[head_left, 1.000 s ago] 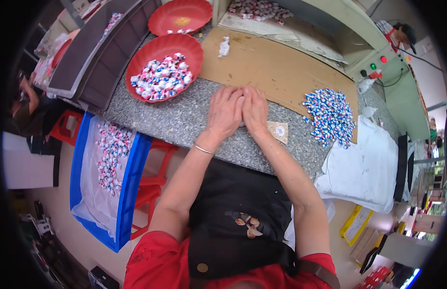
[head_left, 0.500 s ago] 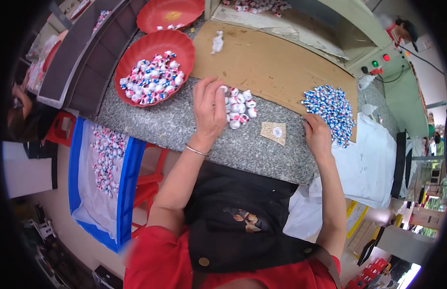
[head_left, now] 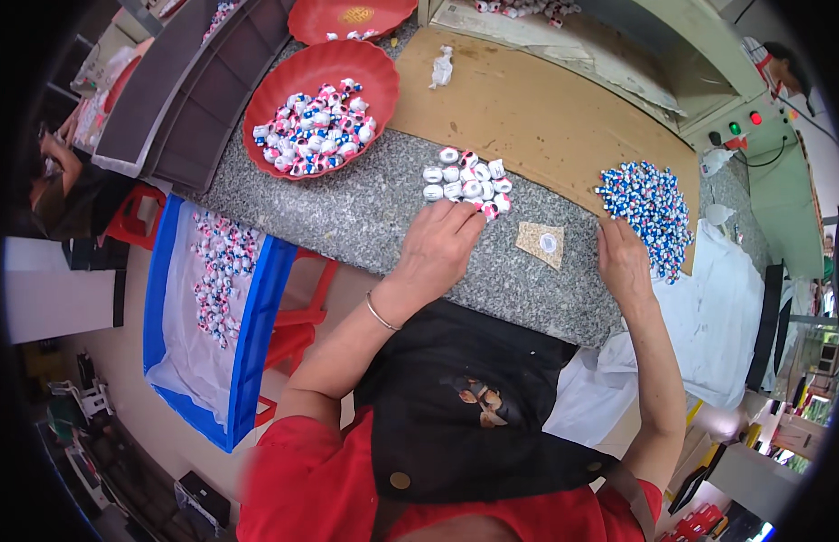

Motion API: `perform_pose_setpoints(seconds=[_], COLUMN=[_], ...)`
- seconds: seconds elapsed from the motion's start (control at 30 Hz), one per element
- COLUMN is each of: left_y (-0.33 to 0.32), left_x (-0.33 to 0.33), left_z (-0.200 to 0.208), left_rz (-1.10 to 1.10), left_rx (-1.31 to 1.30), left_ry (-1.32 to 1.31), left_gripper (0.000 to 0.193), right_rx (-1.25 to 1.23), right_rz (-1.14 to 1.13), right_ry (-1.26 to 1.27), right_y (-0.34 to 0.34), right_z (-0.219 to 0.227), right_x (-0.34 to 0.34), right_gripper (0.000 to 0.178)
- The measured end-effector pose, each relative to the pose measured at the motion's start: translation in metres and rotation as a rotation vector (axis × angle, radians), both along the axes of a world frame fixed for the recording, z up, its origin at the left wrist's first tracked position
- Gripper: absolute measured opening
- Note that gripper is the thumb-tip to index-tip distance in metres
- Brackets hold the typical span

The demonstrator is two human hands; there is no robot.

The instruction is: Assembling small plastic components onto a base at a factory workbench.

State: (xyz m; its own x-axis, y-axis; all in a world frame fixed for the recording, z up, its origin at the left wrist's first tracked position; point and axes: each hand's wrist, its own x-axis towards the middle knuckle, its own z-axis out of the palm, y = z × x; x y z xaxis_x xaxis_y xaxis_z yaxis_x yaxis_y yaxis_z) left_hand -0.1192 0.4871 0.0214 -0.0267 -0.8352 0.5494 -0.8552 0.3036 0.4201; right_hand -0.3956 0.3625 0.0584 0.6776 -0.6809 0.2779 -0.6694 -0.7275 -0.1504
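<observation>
On the grey speckled counter [head_left: 347, 217] lies a tight cluster of small round white pieces [head_left: 465, 185] with pink and dark marks. My left hand [head_left: 440, 248] bends over its near edge, fingers close together, tips touching the nearest pieces; what they grip, if anything, is hidden. A pile of small blue-and-white pieces [head_left: 652, 212] is heaped at the right. Beside its left edge, my right hand [head_left: 625, 262] has thumb and fingers drawn together; anything between them is too small to make out. Between my hands lies a flat tan speckled piece [head_left: 539, 244] with a pale round spot.
A red scalloped bowl [head_left: 383, 86] of white, pink and blue pieces stands left, another red bowl [head_left: 307, 23] behind it. A cardboard sheet [head_left: 519, 99] covers the counter's back. A blue lined bin [head_left: 257, 334] holds pieces at lower left. Someone else's arm [head_left: 63, 163] shows far left.
My left hand has moved from the cluster's left side to its near edge, and the pieces now sit in closer rows. My right hand stays by the blue pile. The whole view has shifted slightly.
</observation>
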Motion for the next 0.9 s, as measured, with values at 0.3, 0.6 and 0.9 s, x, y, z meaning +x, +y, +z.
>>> perform_pose_setpoints(seconds=[0.3, 0.6, 0.9], left_y=[0.006, 0.028, 0.039], left_x=[-0.011, -0.001, -0.007], left_z=[0.017, 0.012, -0.002], left_rz=[-0.075, -0.486, -0.445], left_rx=[0.032, 0.485, 0.559], left_ry=[0.294, 1.479, 1.561], left_gripper=[0.026, 0.033, 0.032], right_rx=[0.245, 0.320, 0.343], right_rz=[-0.041, -0.010, -0.006], right_ry=[0.091, 0.136, 0.081], right_y=[0.057, 0.040, 0.044], right_z=[0.002, 0.012, 0.014], right_x=[-0.021, -0.004, -0.006], right_gripper=[0.015, 0.014, 0.013])
